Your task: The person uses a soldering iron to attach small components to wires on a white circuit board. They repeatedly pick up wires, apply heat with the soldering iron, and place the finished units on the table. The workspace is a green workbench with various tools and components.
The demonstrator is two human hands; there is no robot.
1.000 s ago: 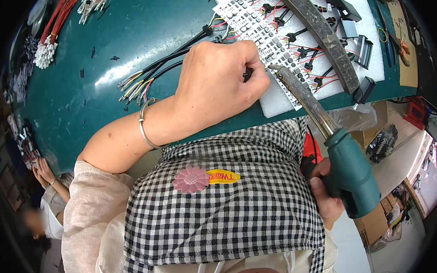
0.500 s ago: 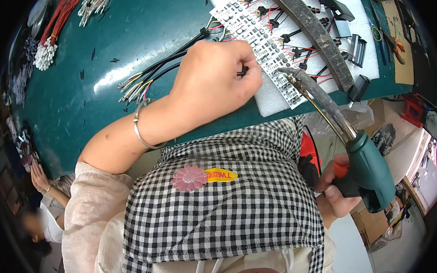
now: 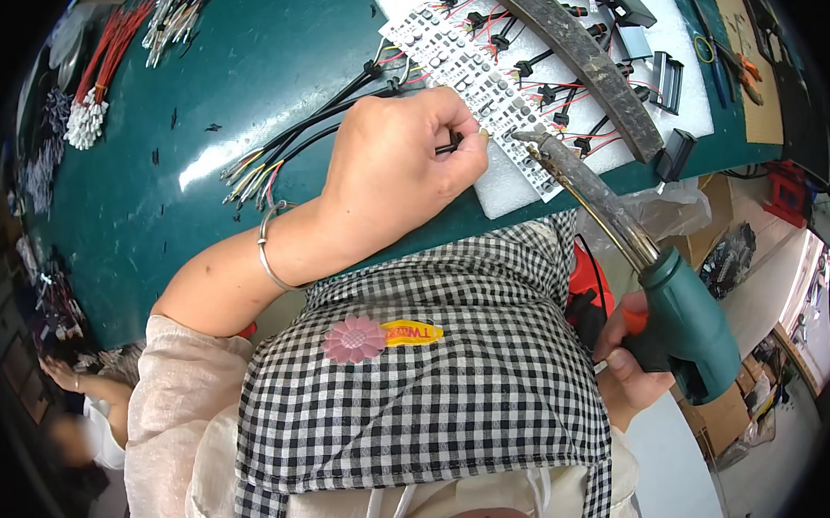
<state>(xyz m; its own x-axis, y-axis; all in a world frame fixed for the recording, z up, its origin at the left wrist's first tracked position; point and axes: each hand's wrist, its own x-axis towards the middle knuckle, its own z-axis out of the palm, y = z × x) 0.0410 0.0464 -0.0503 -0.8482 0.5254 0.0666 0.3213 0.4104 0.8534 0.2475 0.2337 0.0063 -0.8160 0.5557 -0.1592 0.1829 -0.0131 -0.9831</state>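
A: What are the hands doing?

B: The left hand [image 3: 391,179] pinches a thin black wire end [image 3: 448,147] against a white perforated board [image 3: 469,72] on a green table [image 3: 210,83]. The right hand [image 3: 628,361] grips a teal soldering gun [image 3: 681,317], its tip [image 3: 531,139] just beside that pinch.

A: How far along is it?

B: Several black connectors with red leads [image 3: 534,88] already sit on the board's far rows. A bundle of black cables [image 3: 300,134] trails left, and more bundled wires [image 3: 98,88] lie well apart, seemingly untouched.

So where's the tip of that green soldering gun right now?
In the head view, the soldering gun is in the right hand; its tip rests on the perforated board, just right of the left hand.
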